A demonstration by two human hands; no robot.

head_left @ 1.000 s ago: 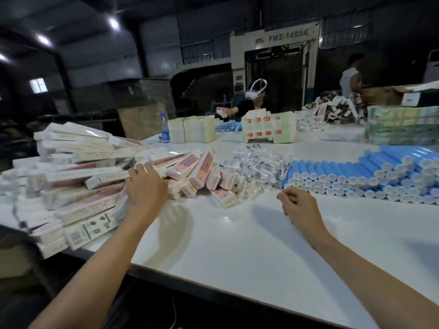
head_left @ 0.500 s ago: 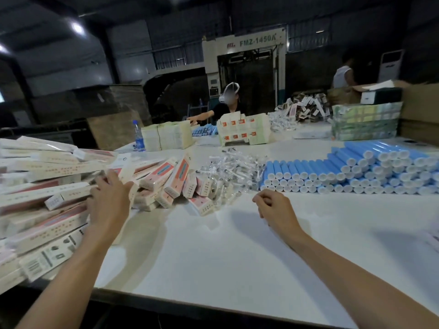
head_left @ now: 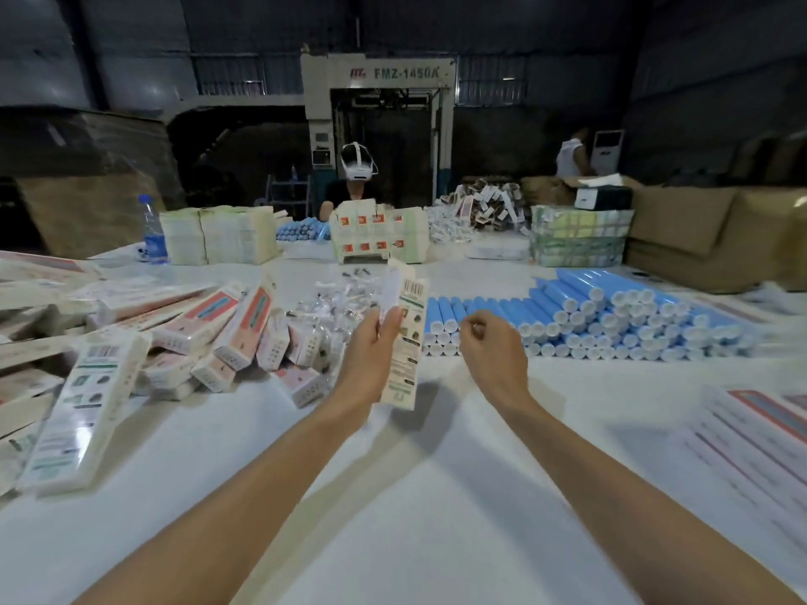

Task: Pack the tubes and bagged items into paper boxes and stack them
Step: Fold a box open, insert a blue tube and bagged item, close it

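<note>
The left hand (head_left: 371,355) holds a flat, unfolded paper box (head_left: 408,338) upright over the white, smooth table (head_left: 393,495), thumb and fingers clamped on its long edge. The box is cream card with green print and a barcode near its top; the small text is too blurred to read. The right hand (head_left: 493,355) hangs just beside it at 3 o'clock, fingers curled toward the thumb; whether it pinches anything cannot be told. At 1 o'clock lie the tubes (head_left: 589,316), glossy blue cylinders with round white caps, stacked in rows with the caps facing the person. At 12 o'clock, partly hidden behind the held box, sits a heap of bagged items (head_left: 332,303) in crinkled clear plastic, their contents hard to make out. At 10 o'clock slumps a pile of boxes (head_left: 227,329), long cream cartons with pink and blue panels, cut off by the left edge. Blurred flat sheets (head_left: 751,443) lie at 4 o'clock. Far off at 12 o'clock a machine (head_left: 380,102) reads "FMZ-1450A".
</note>
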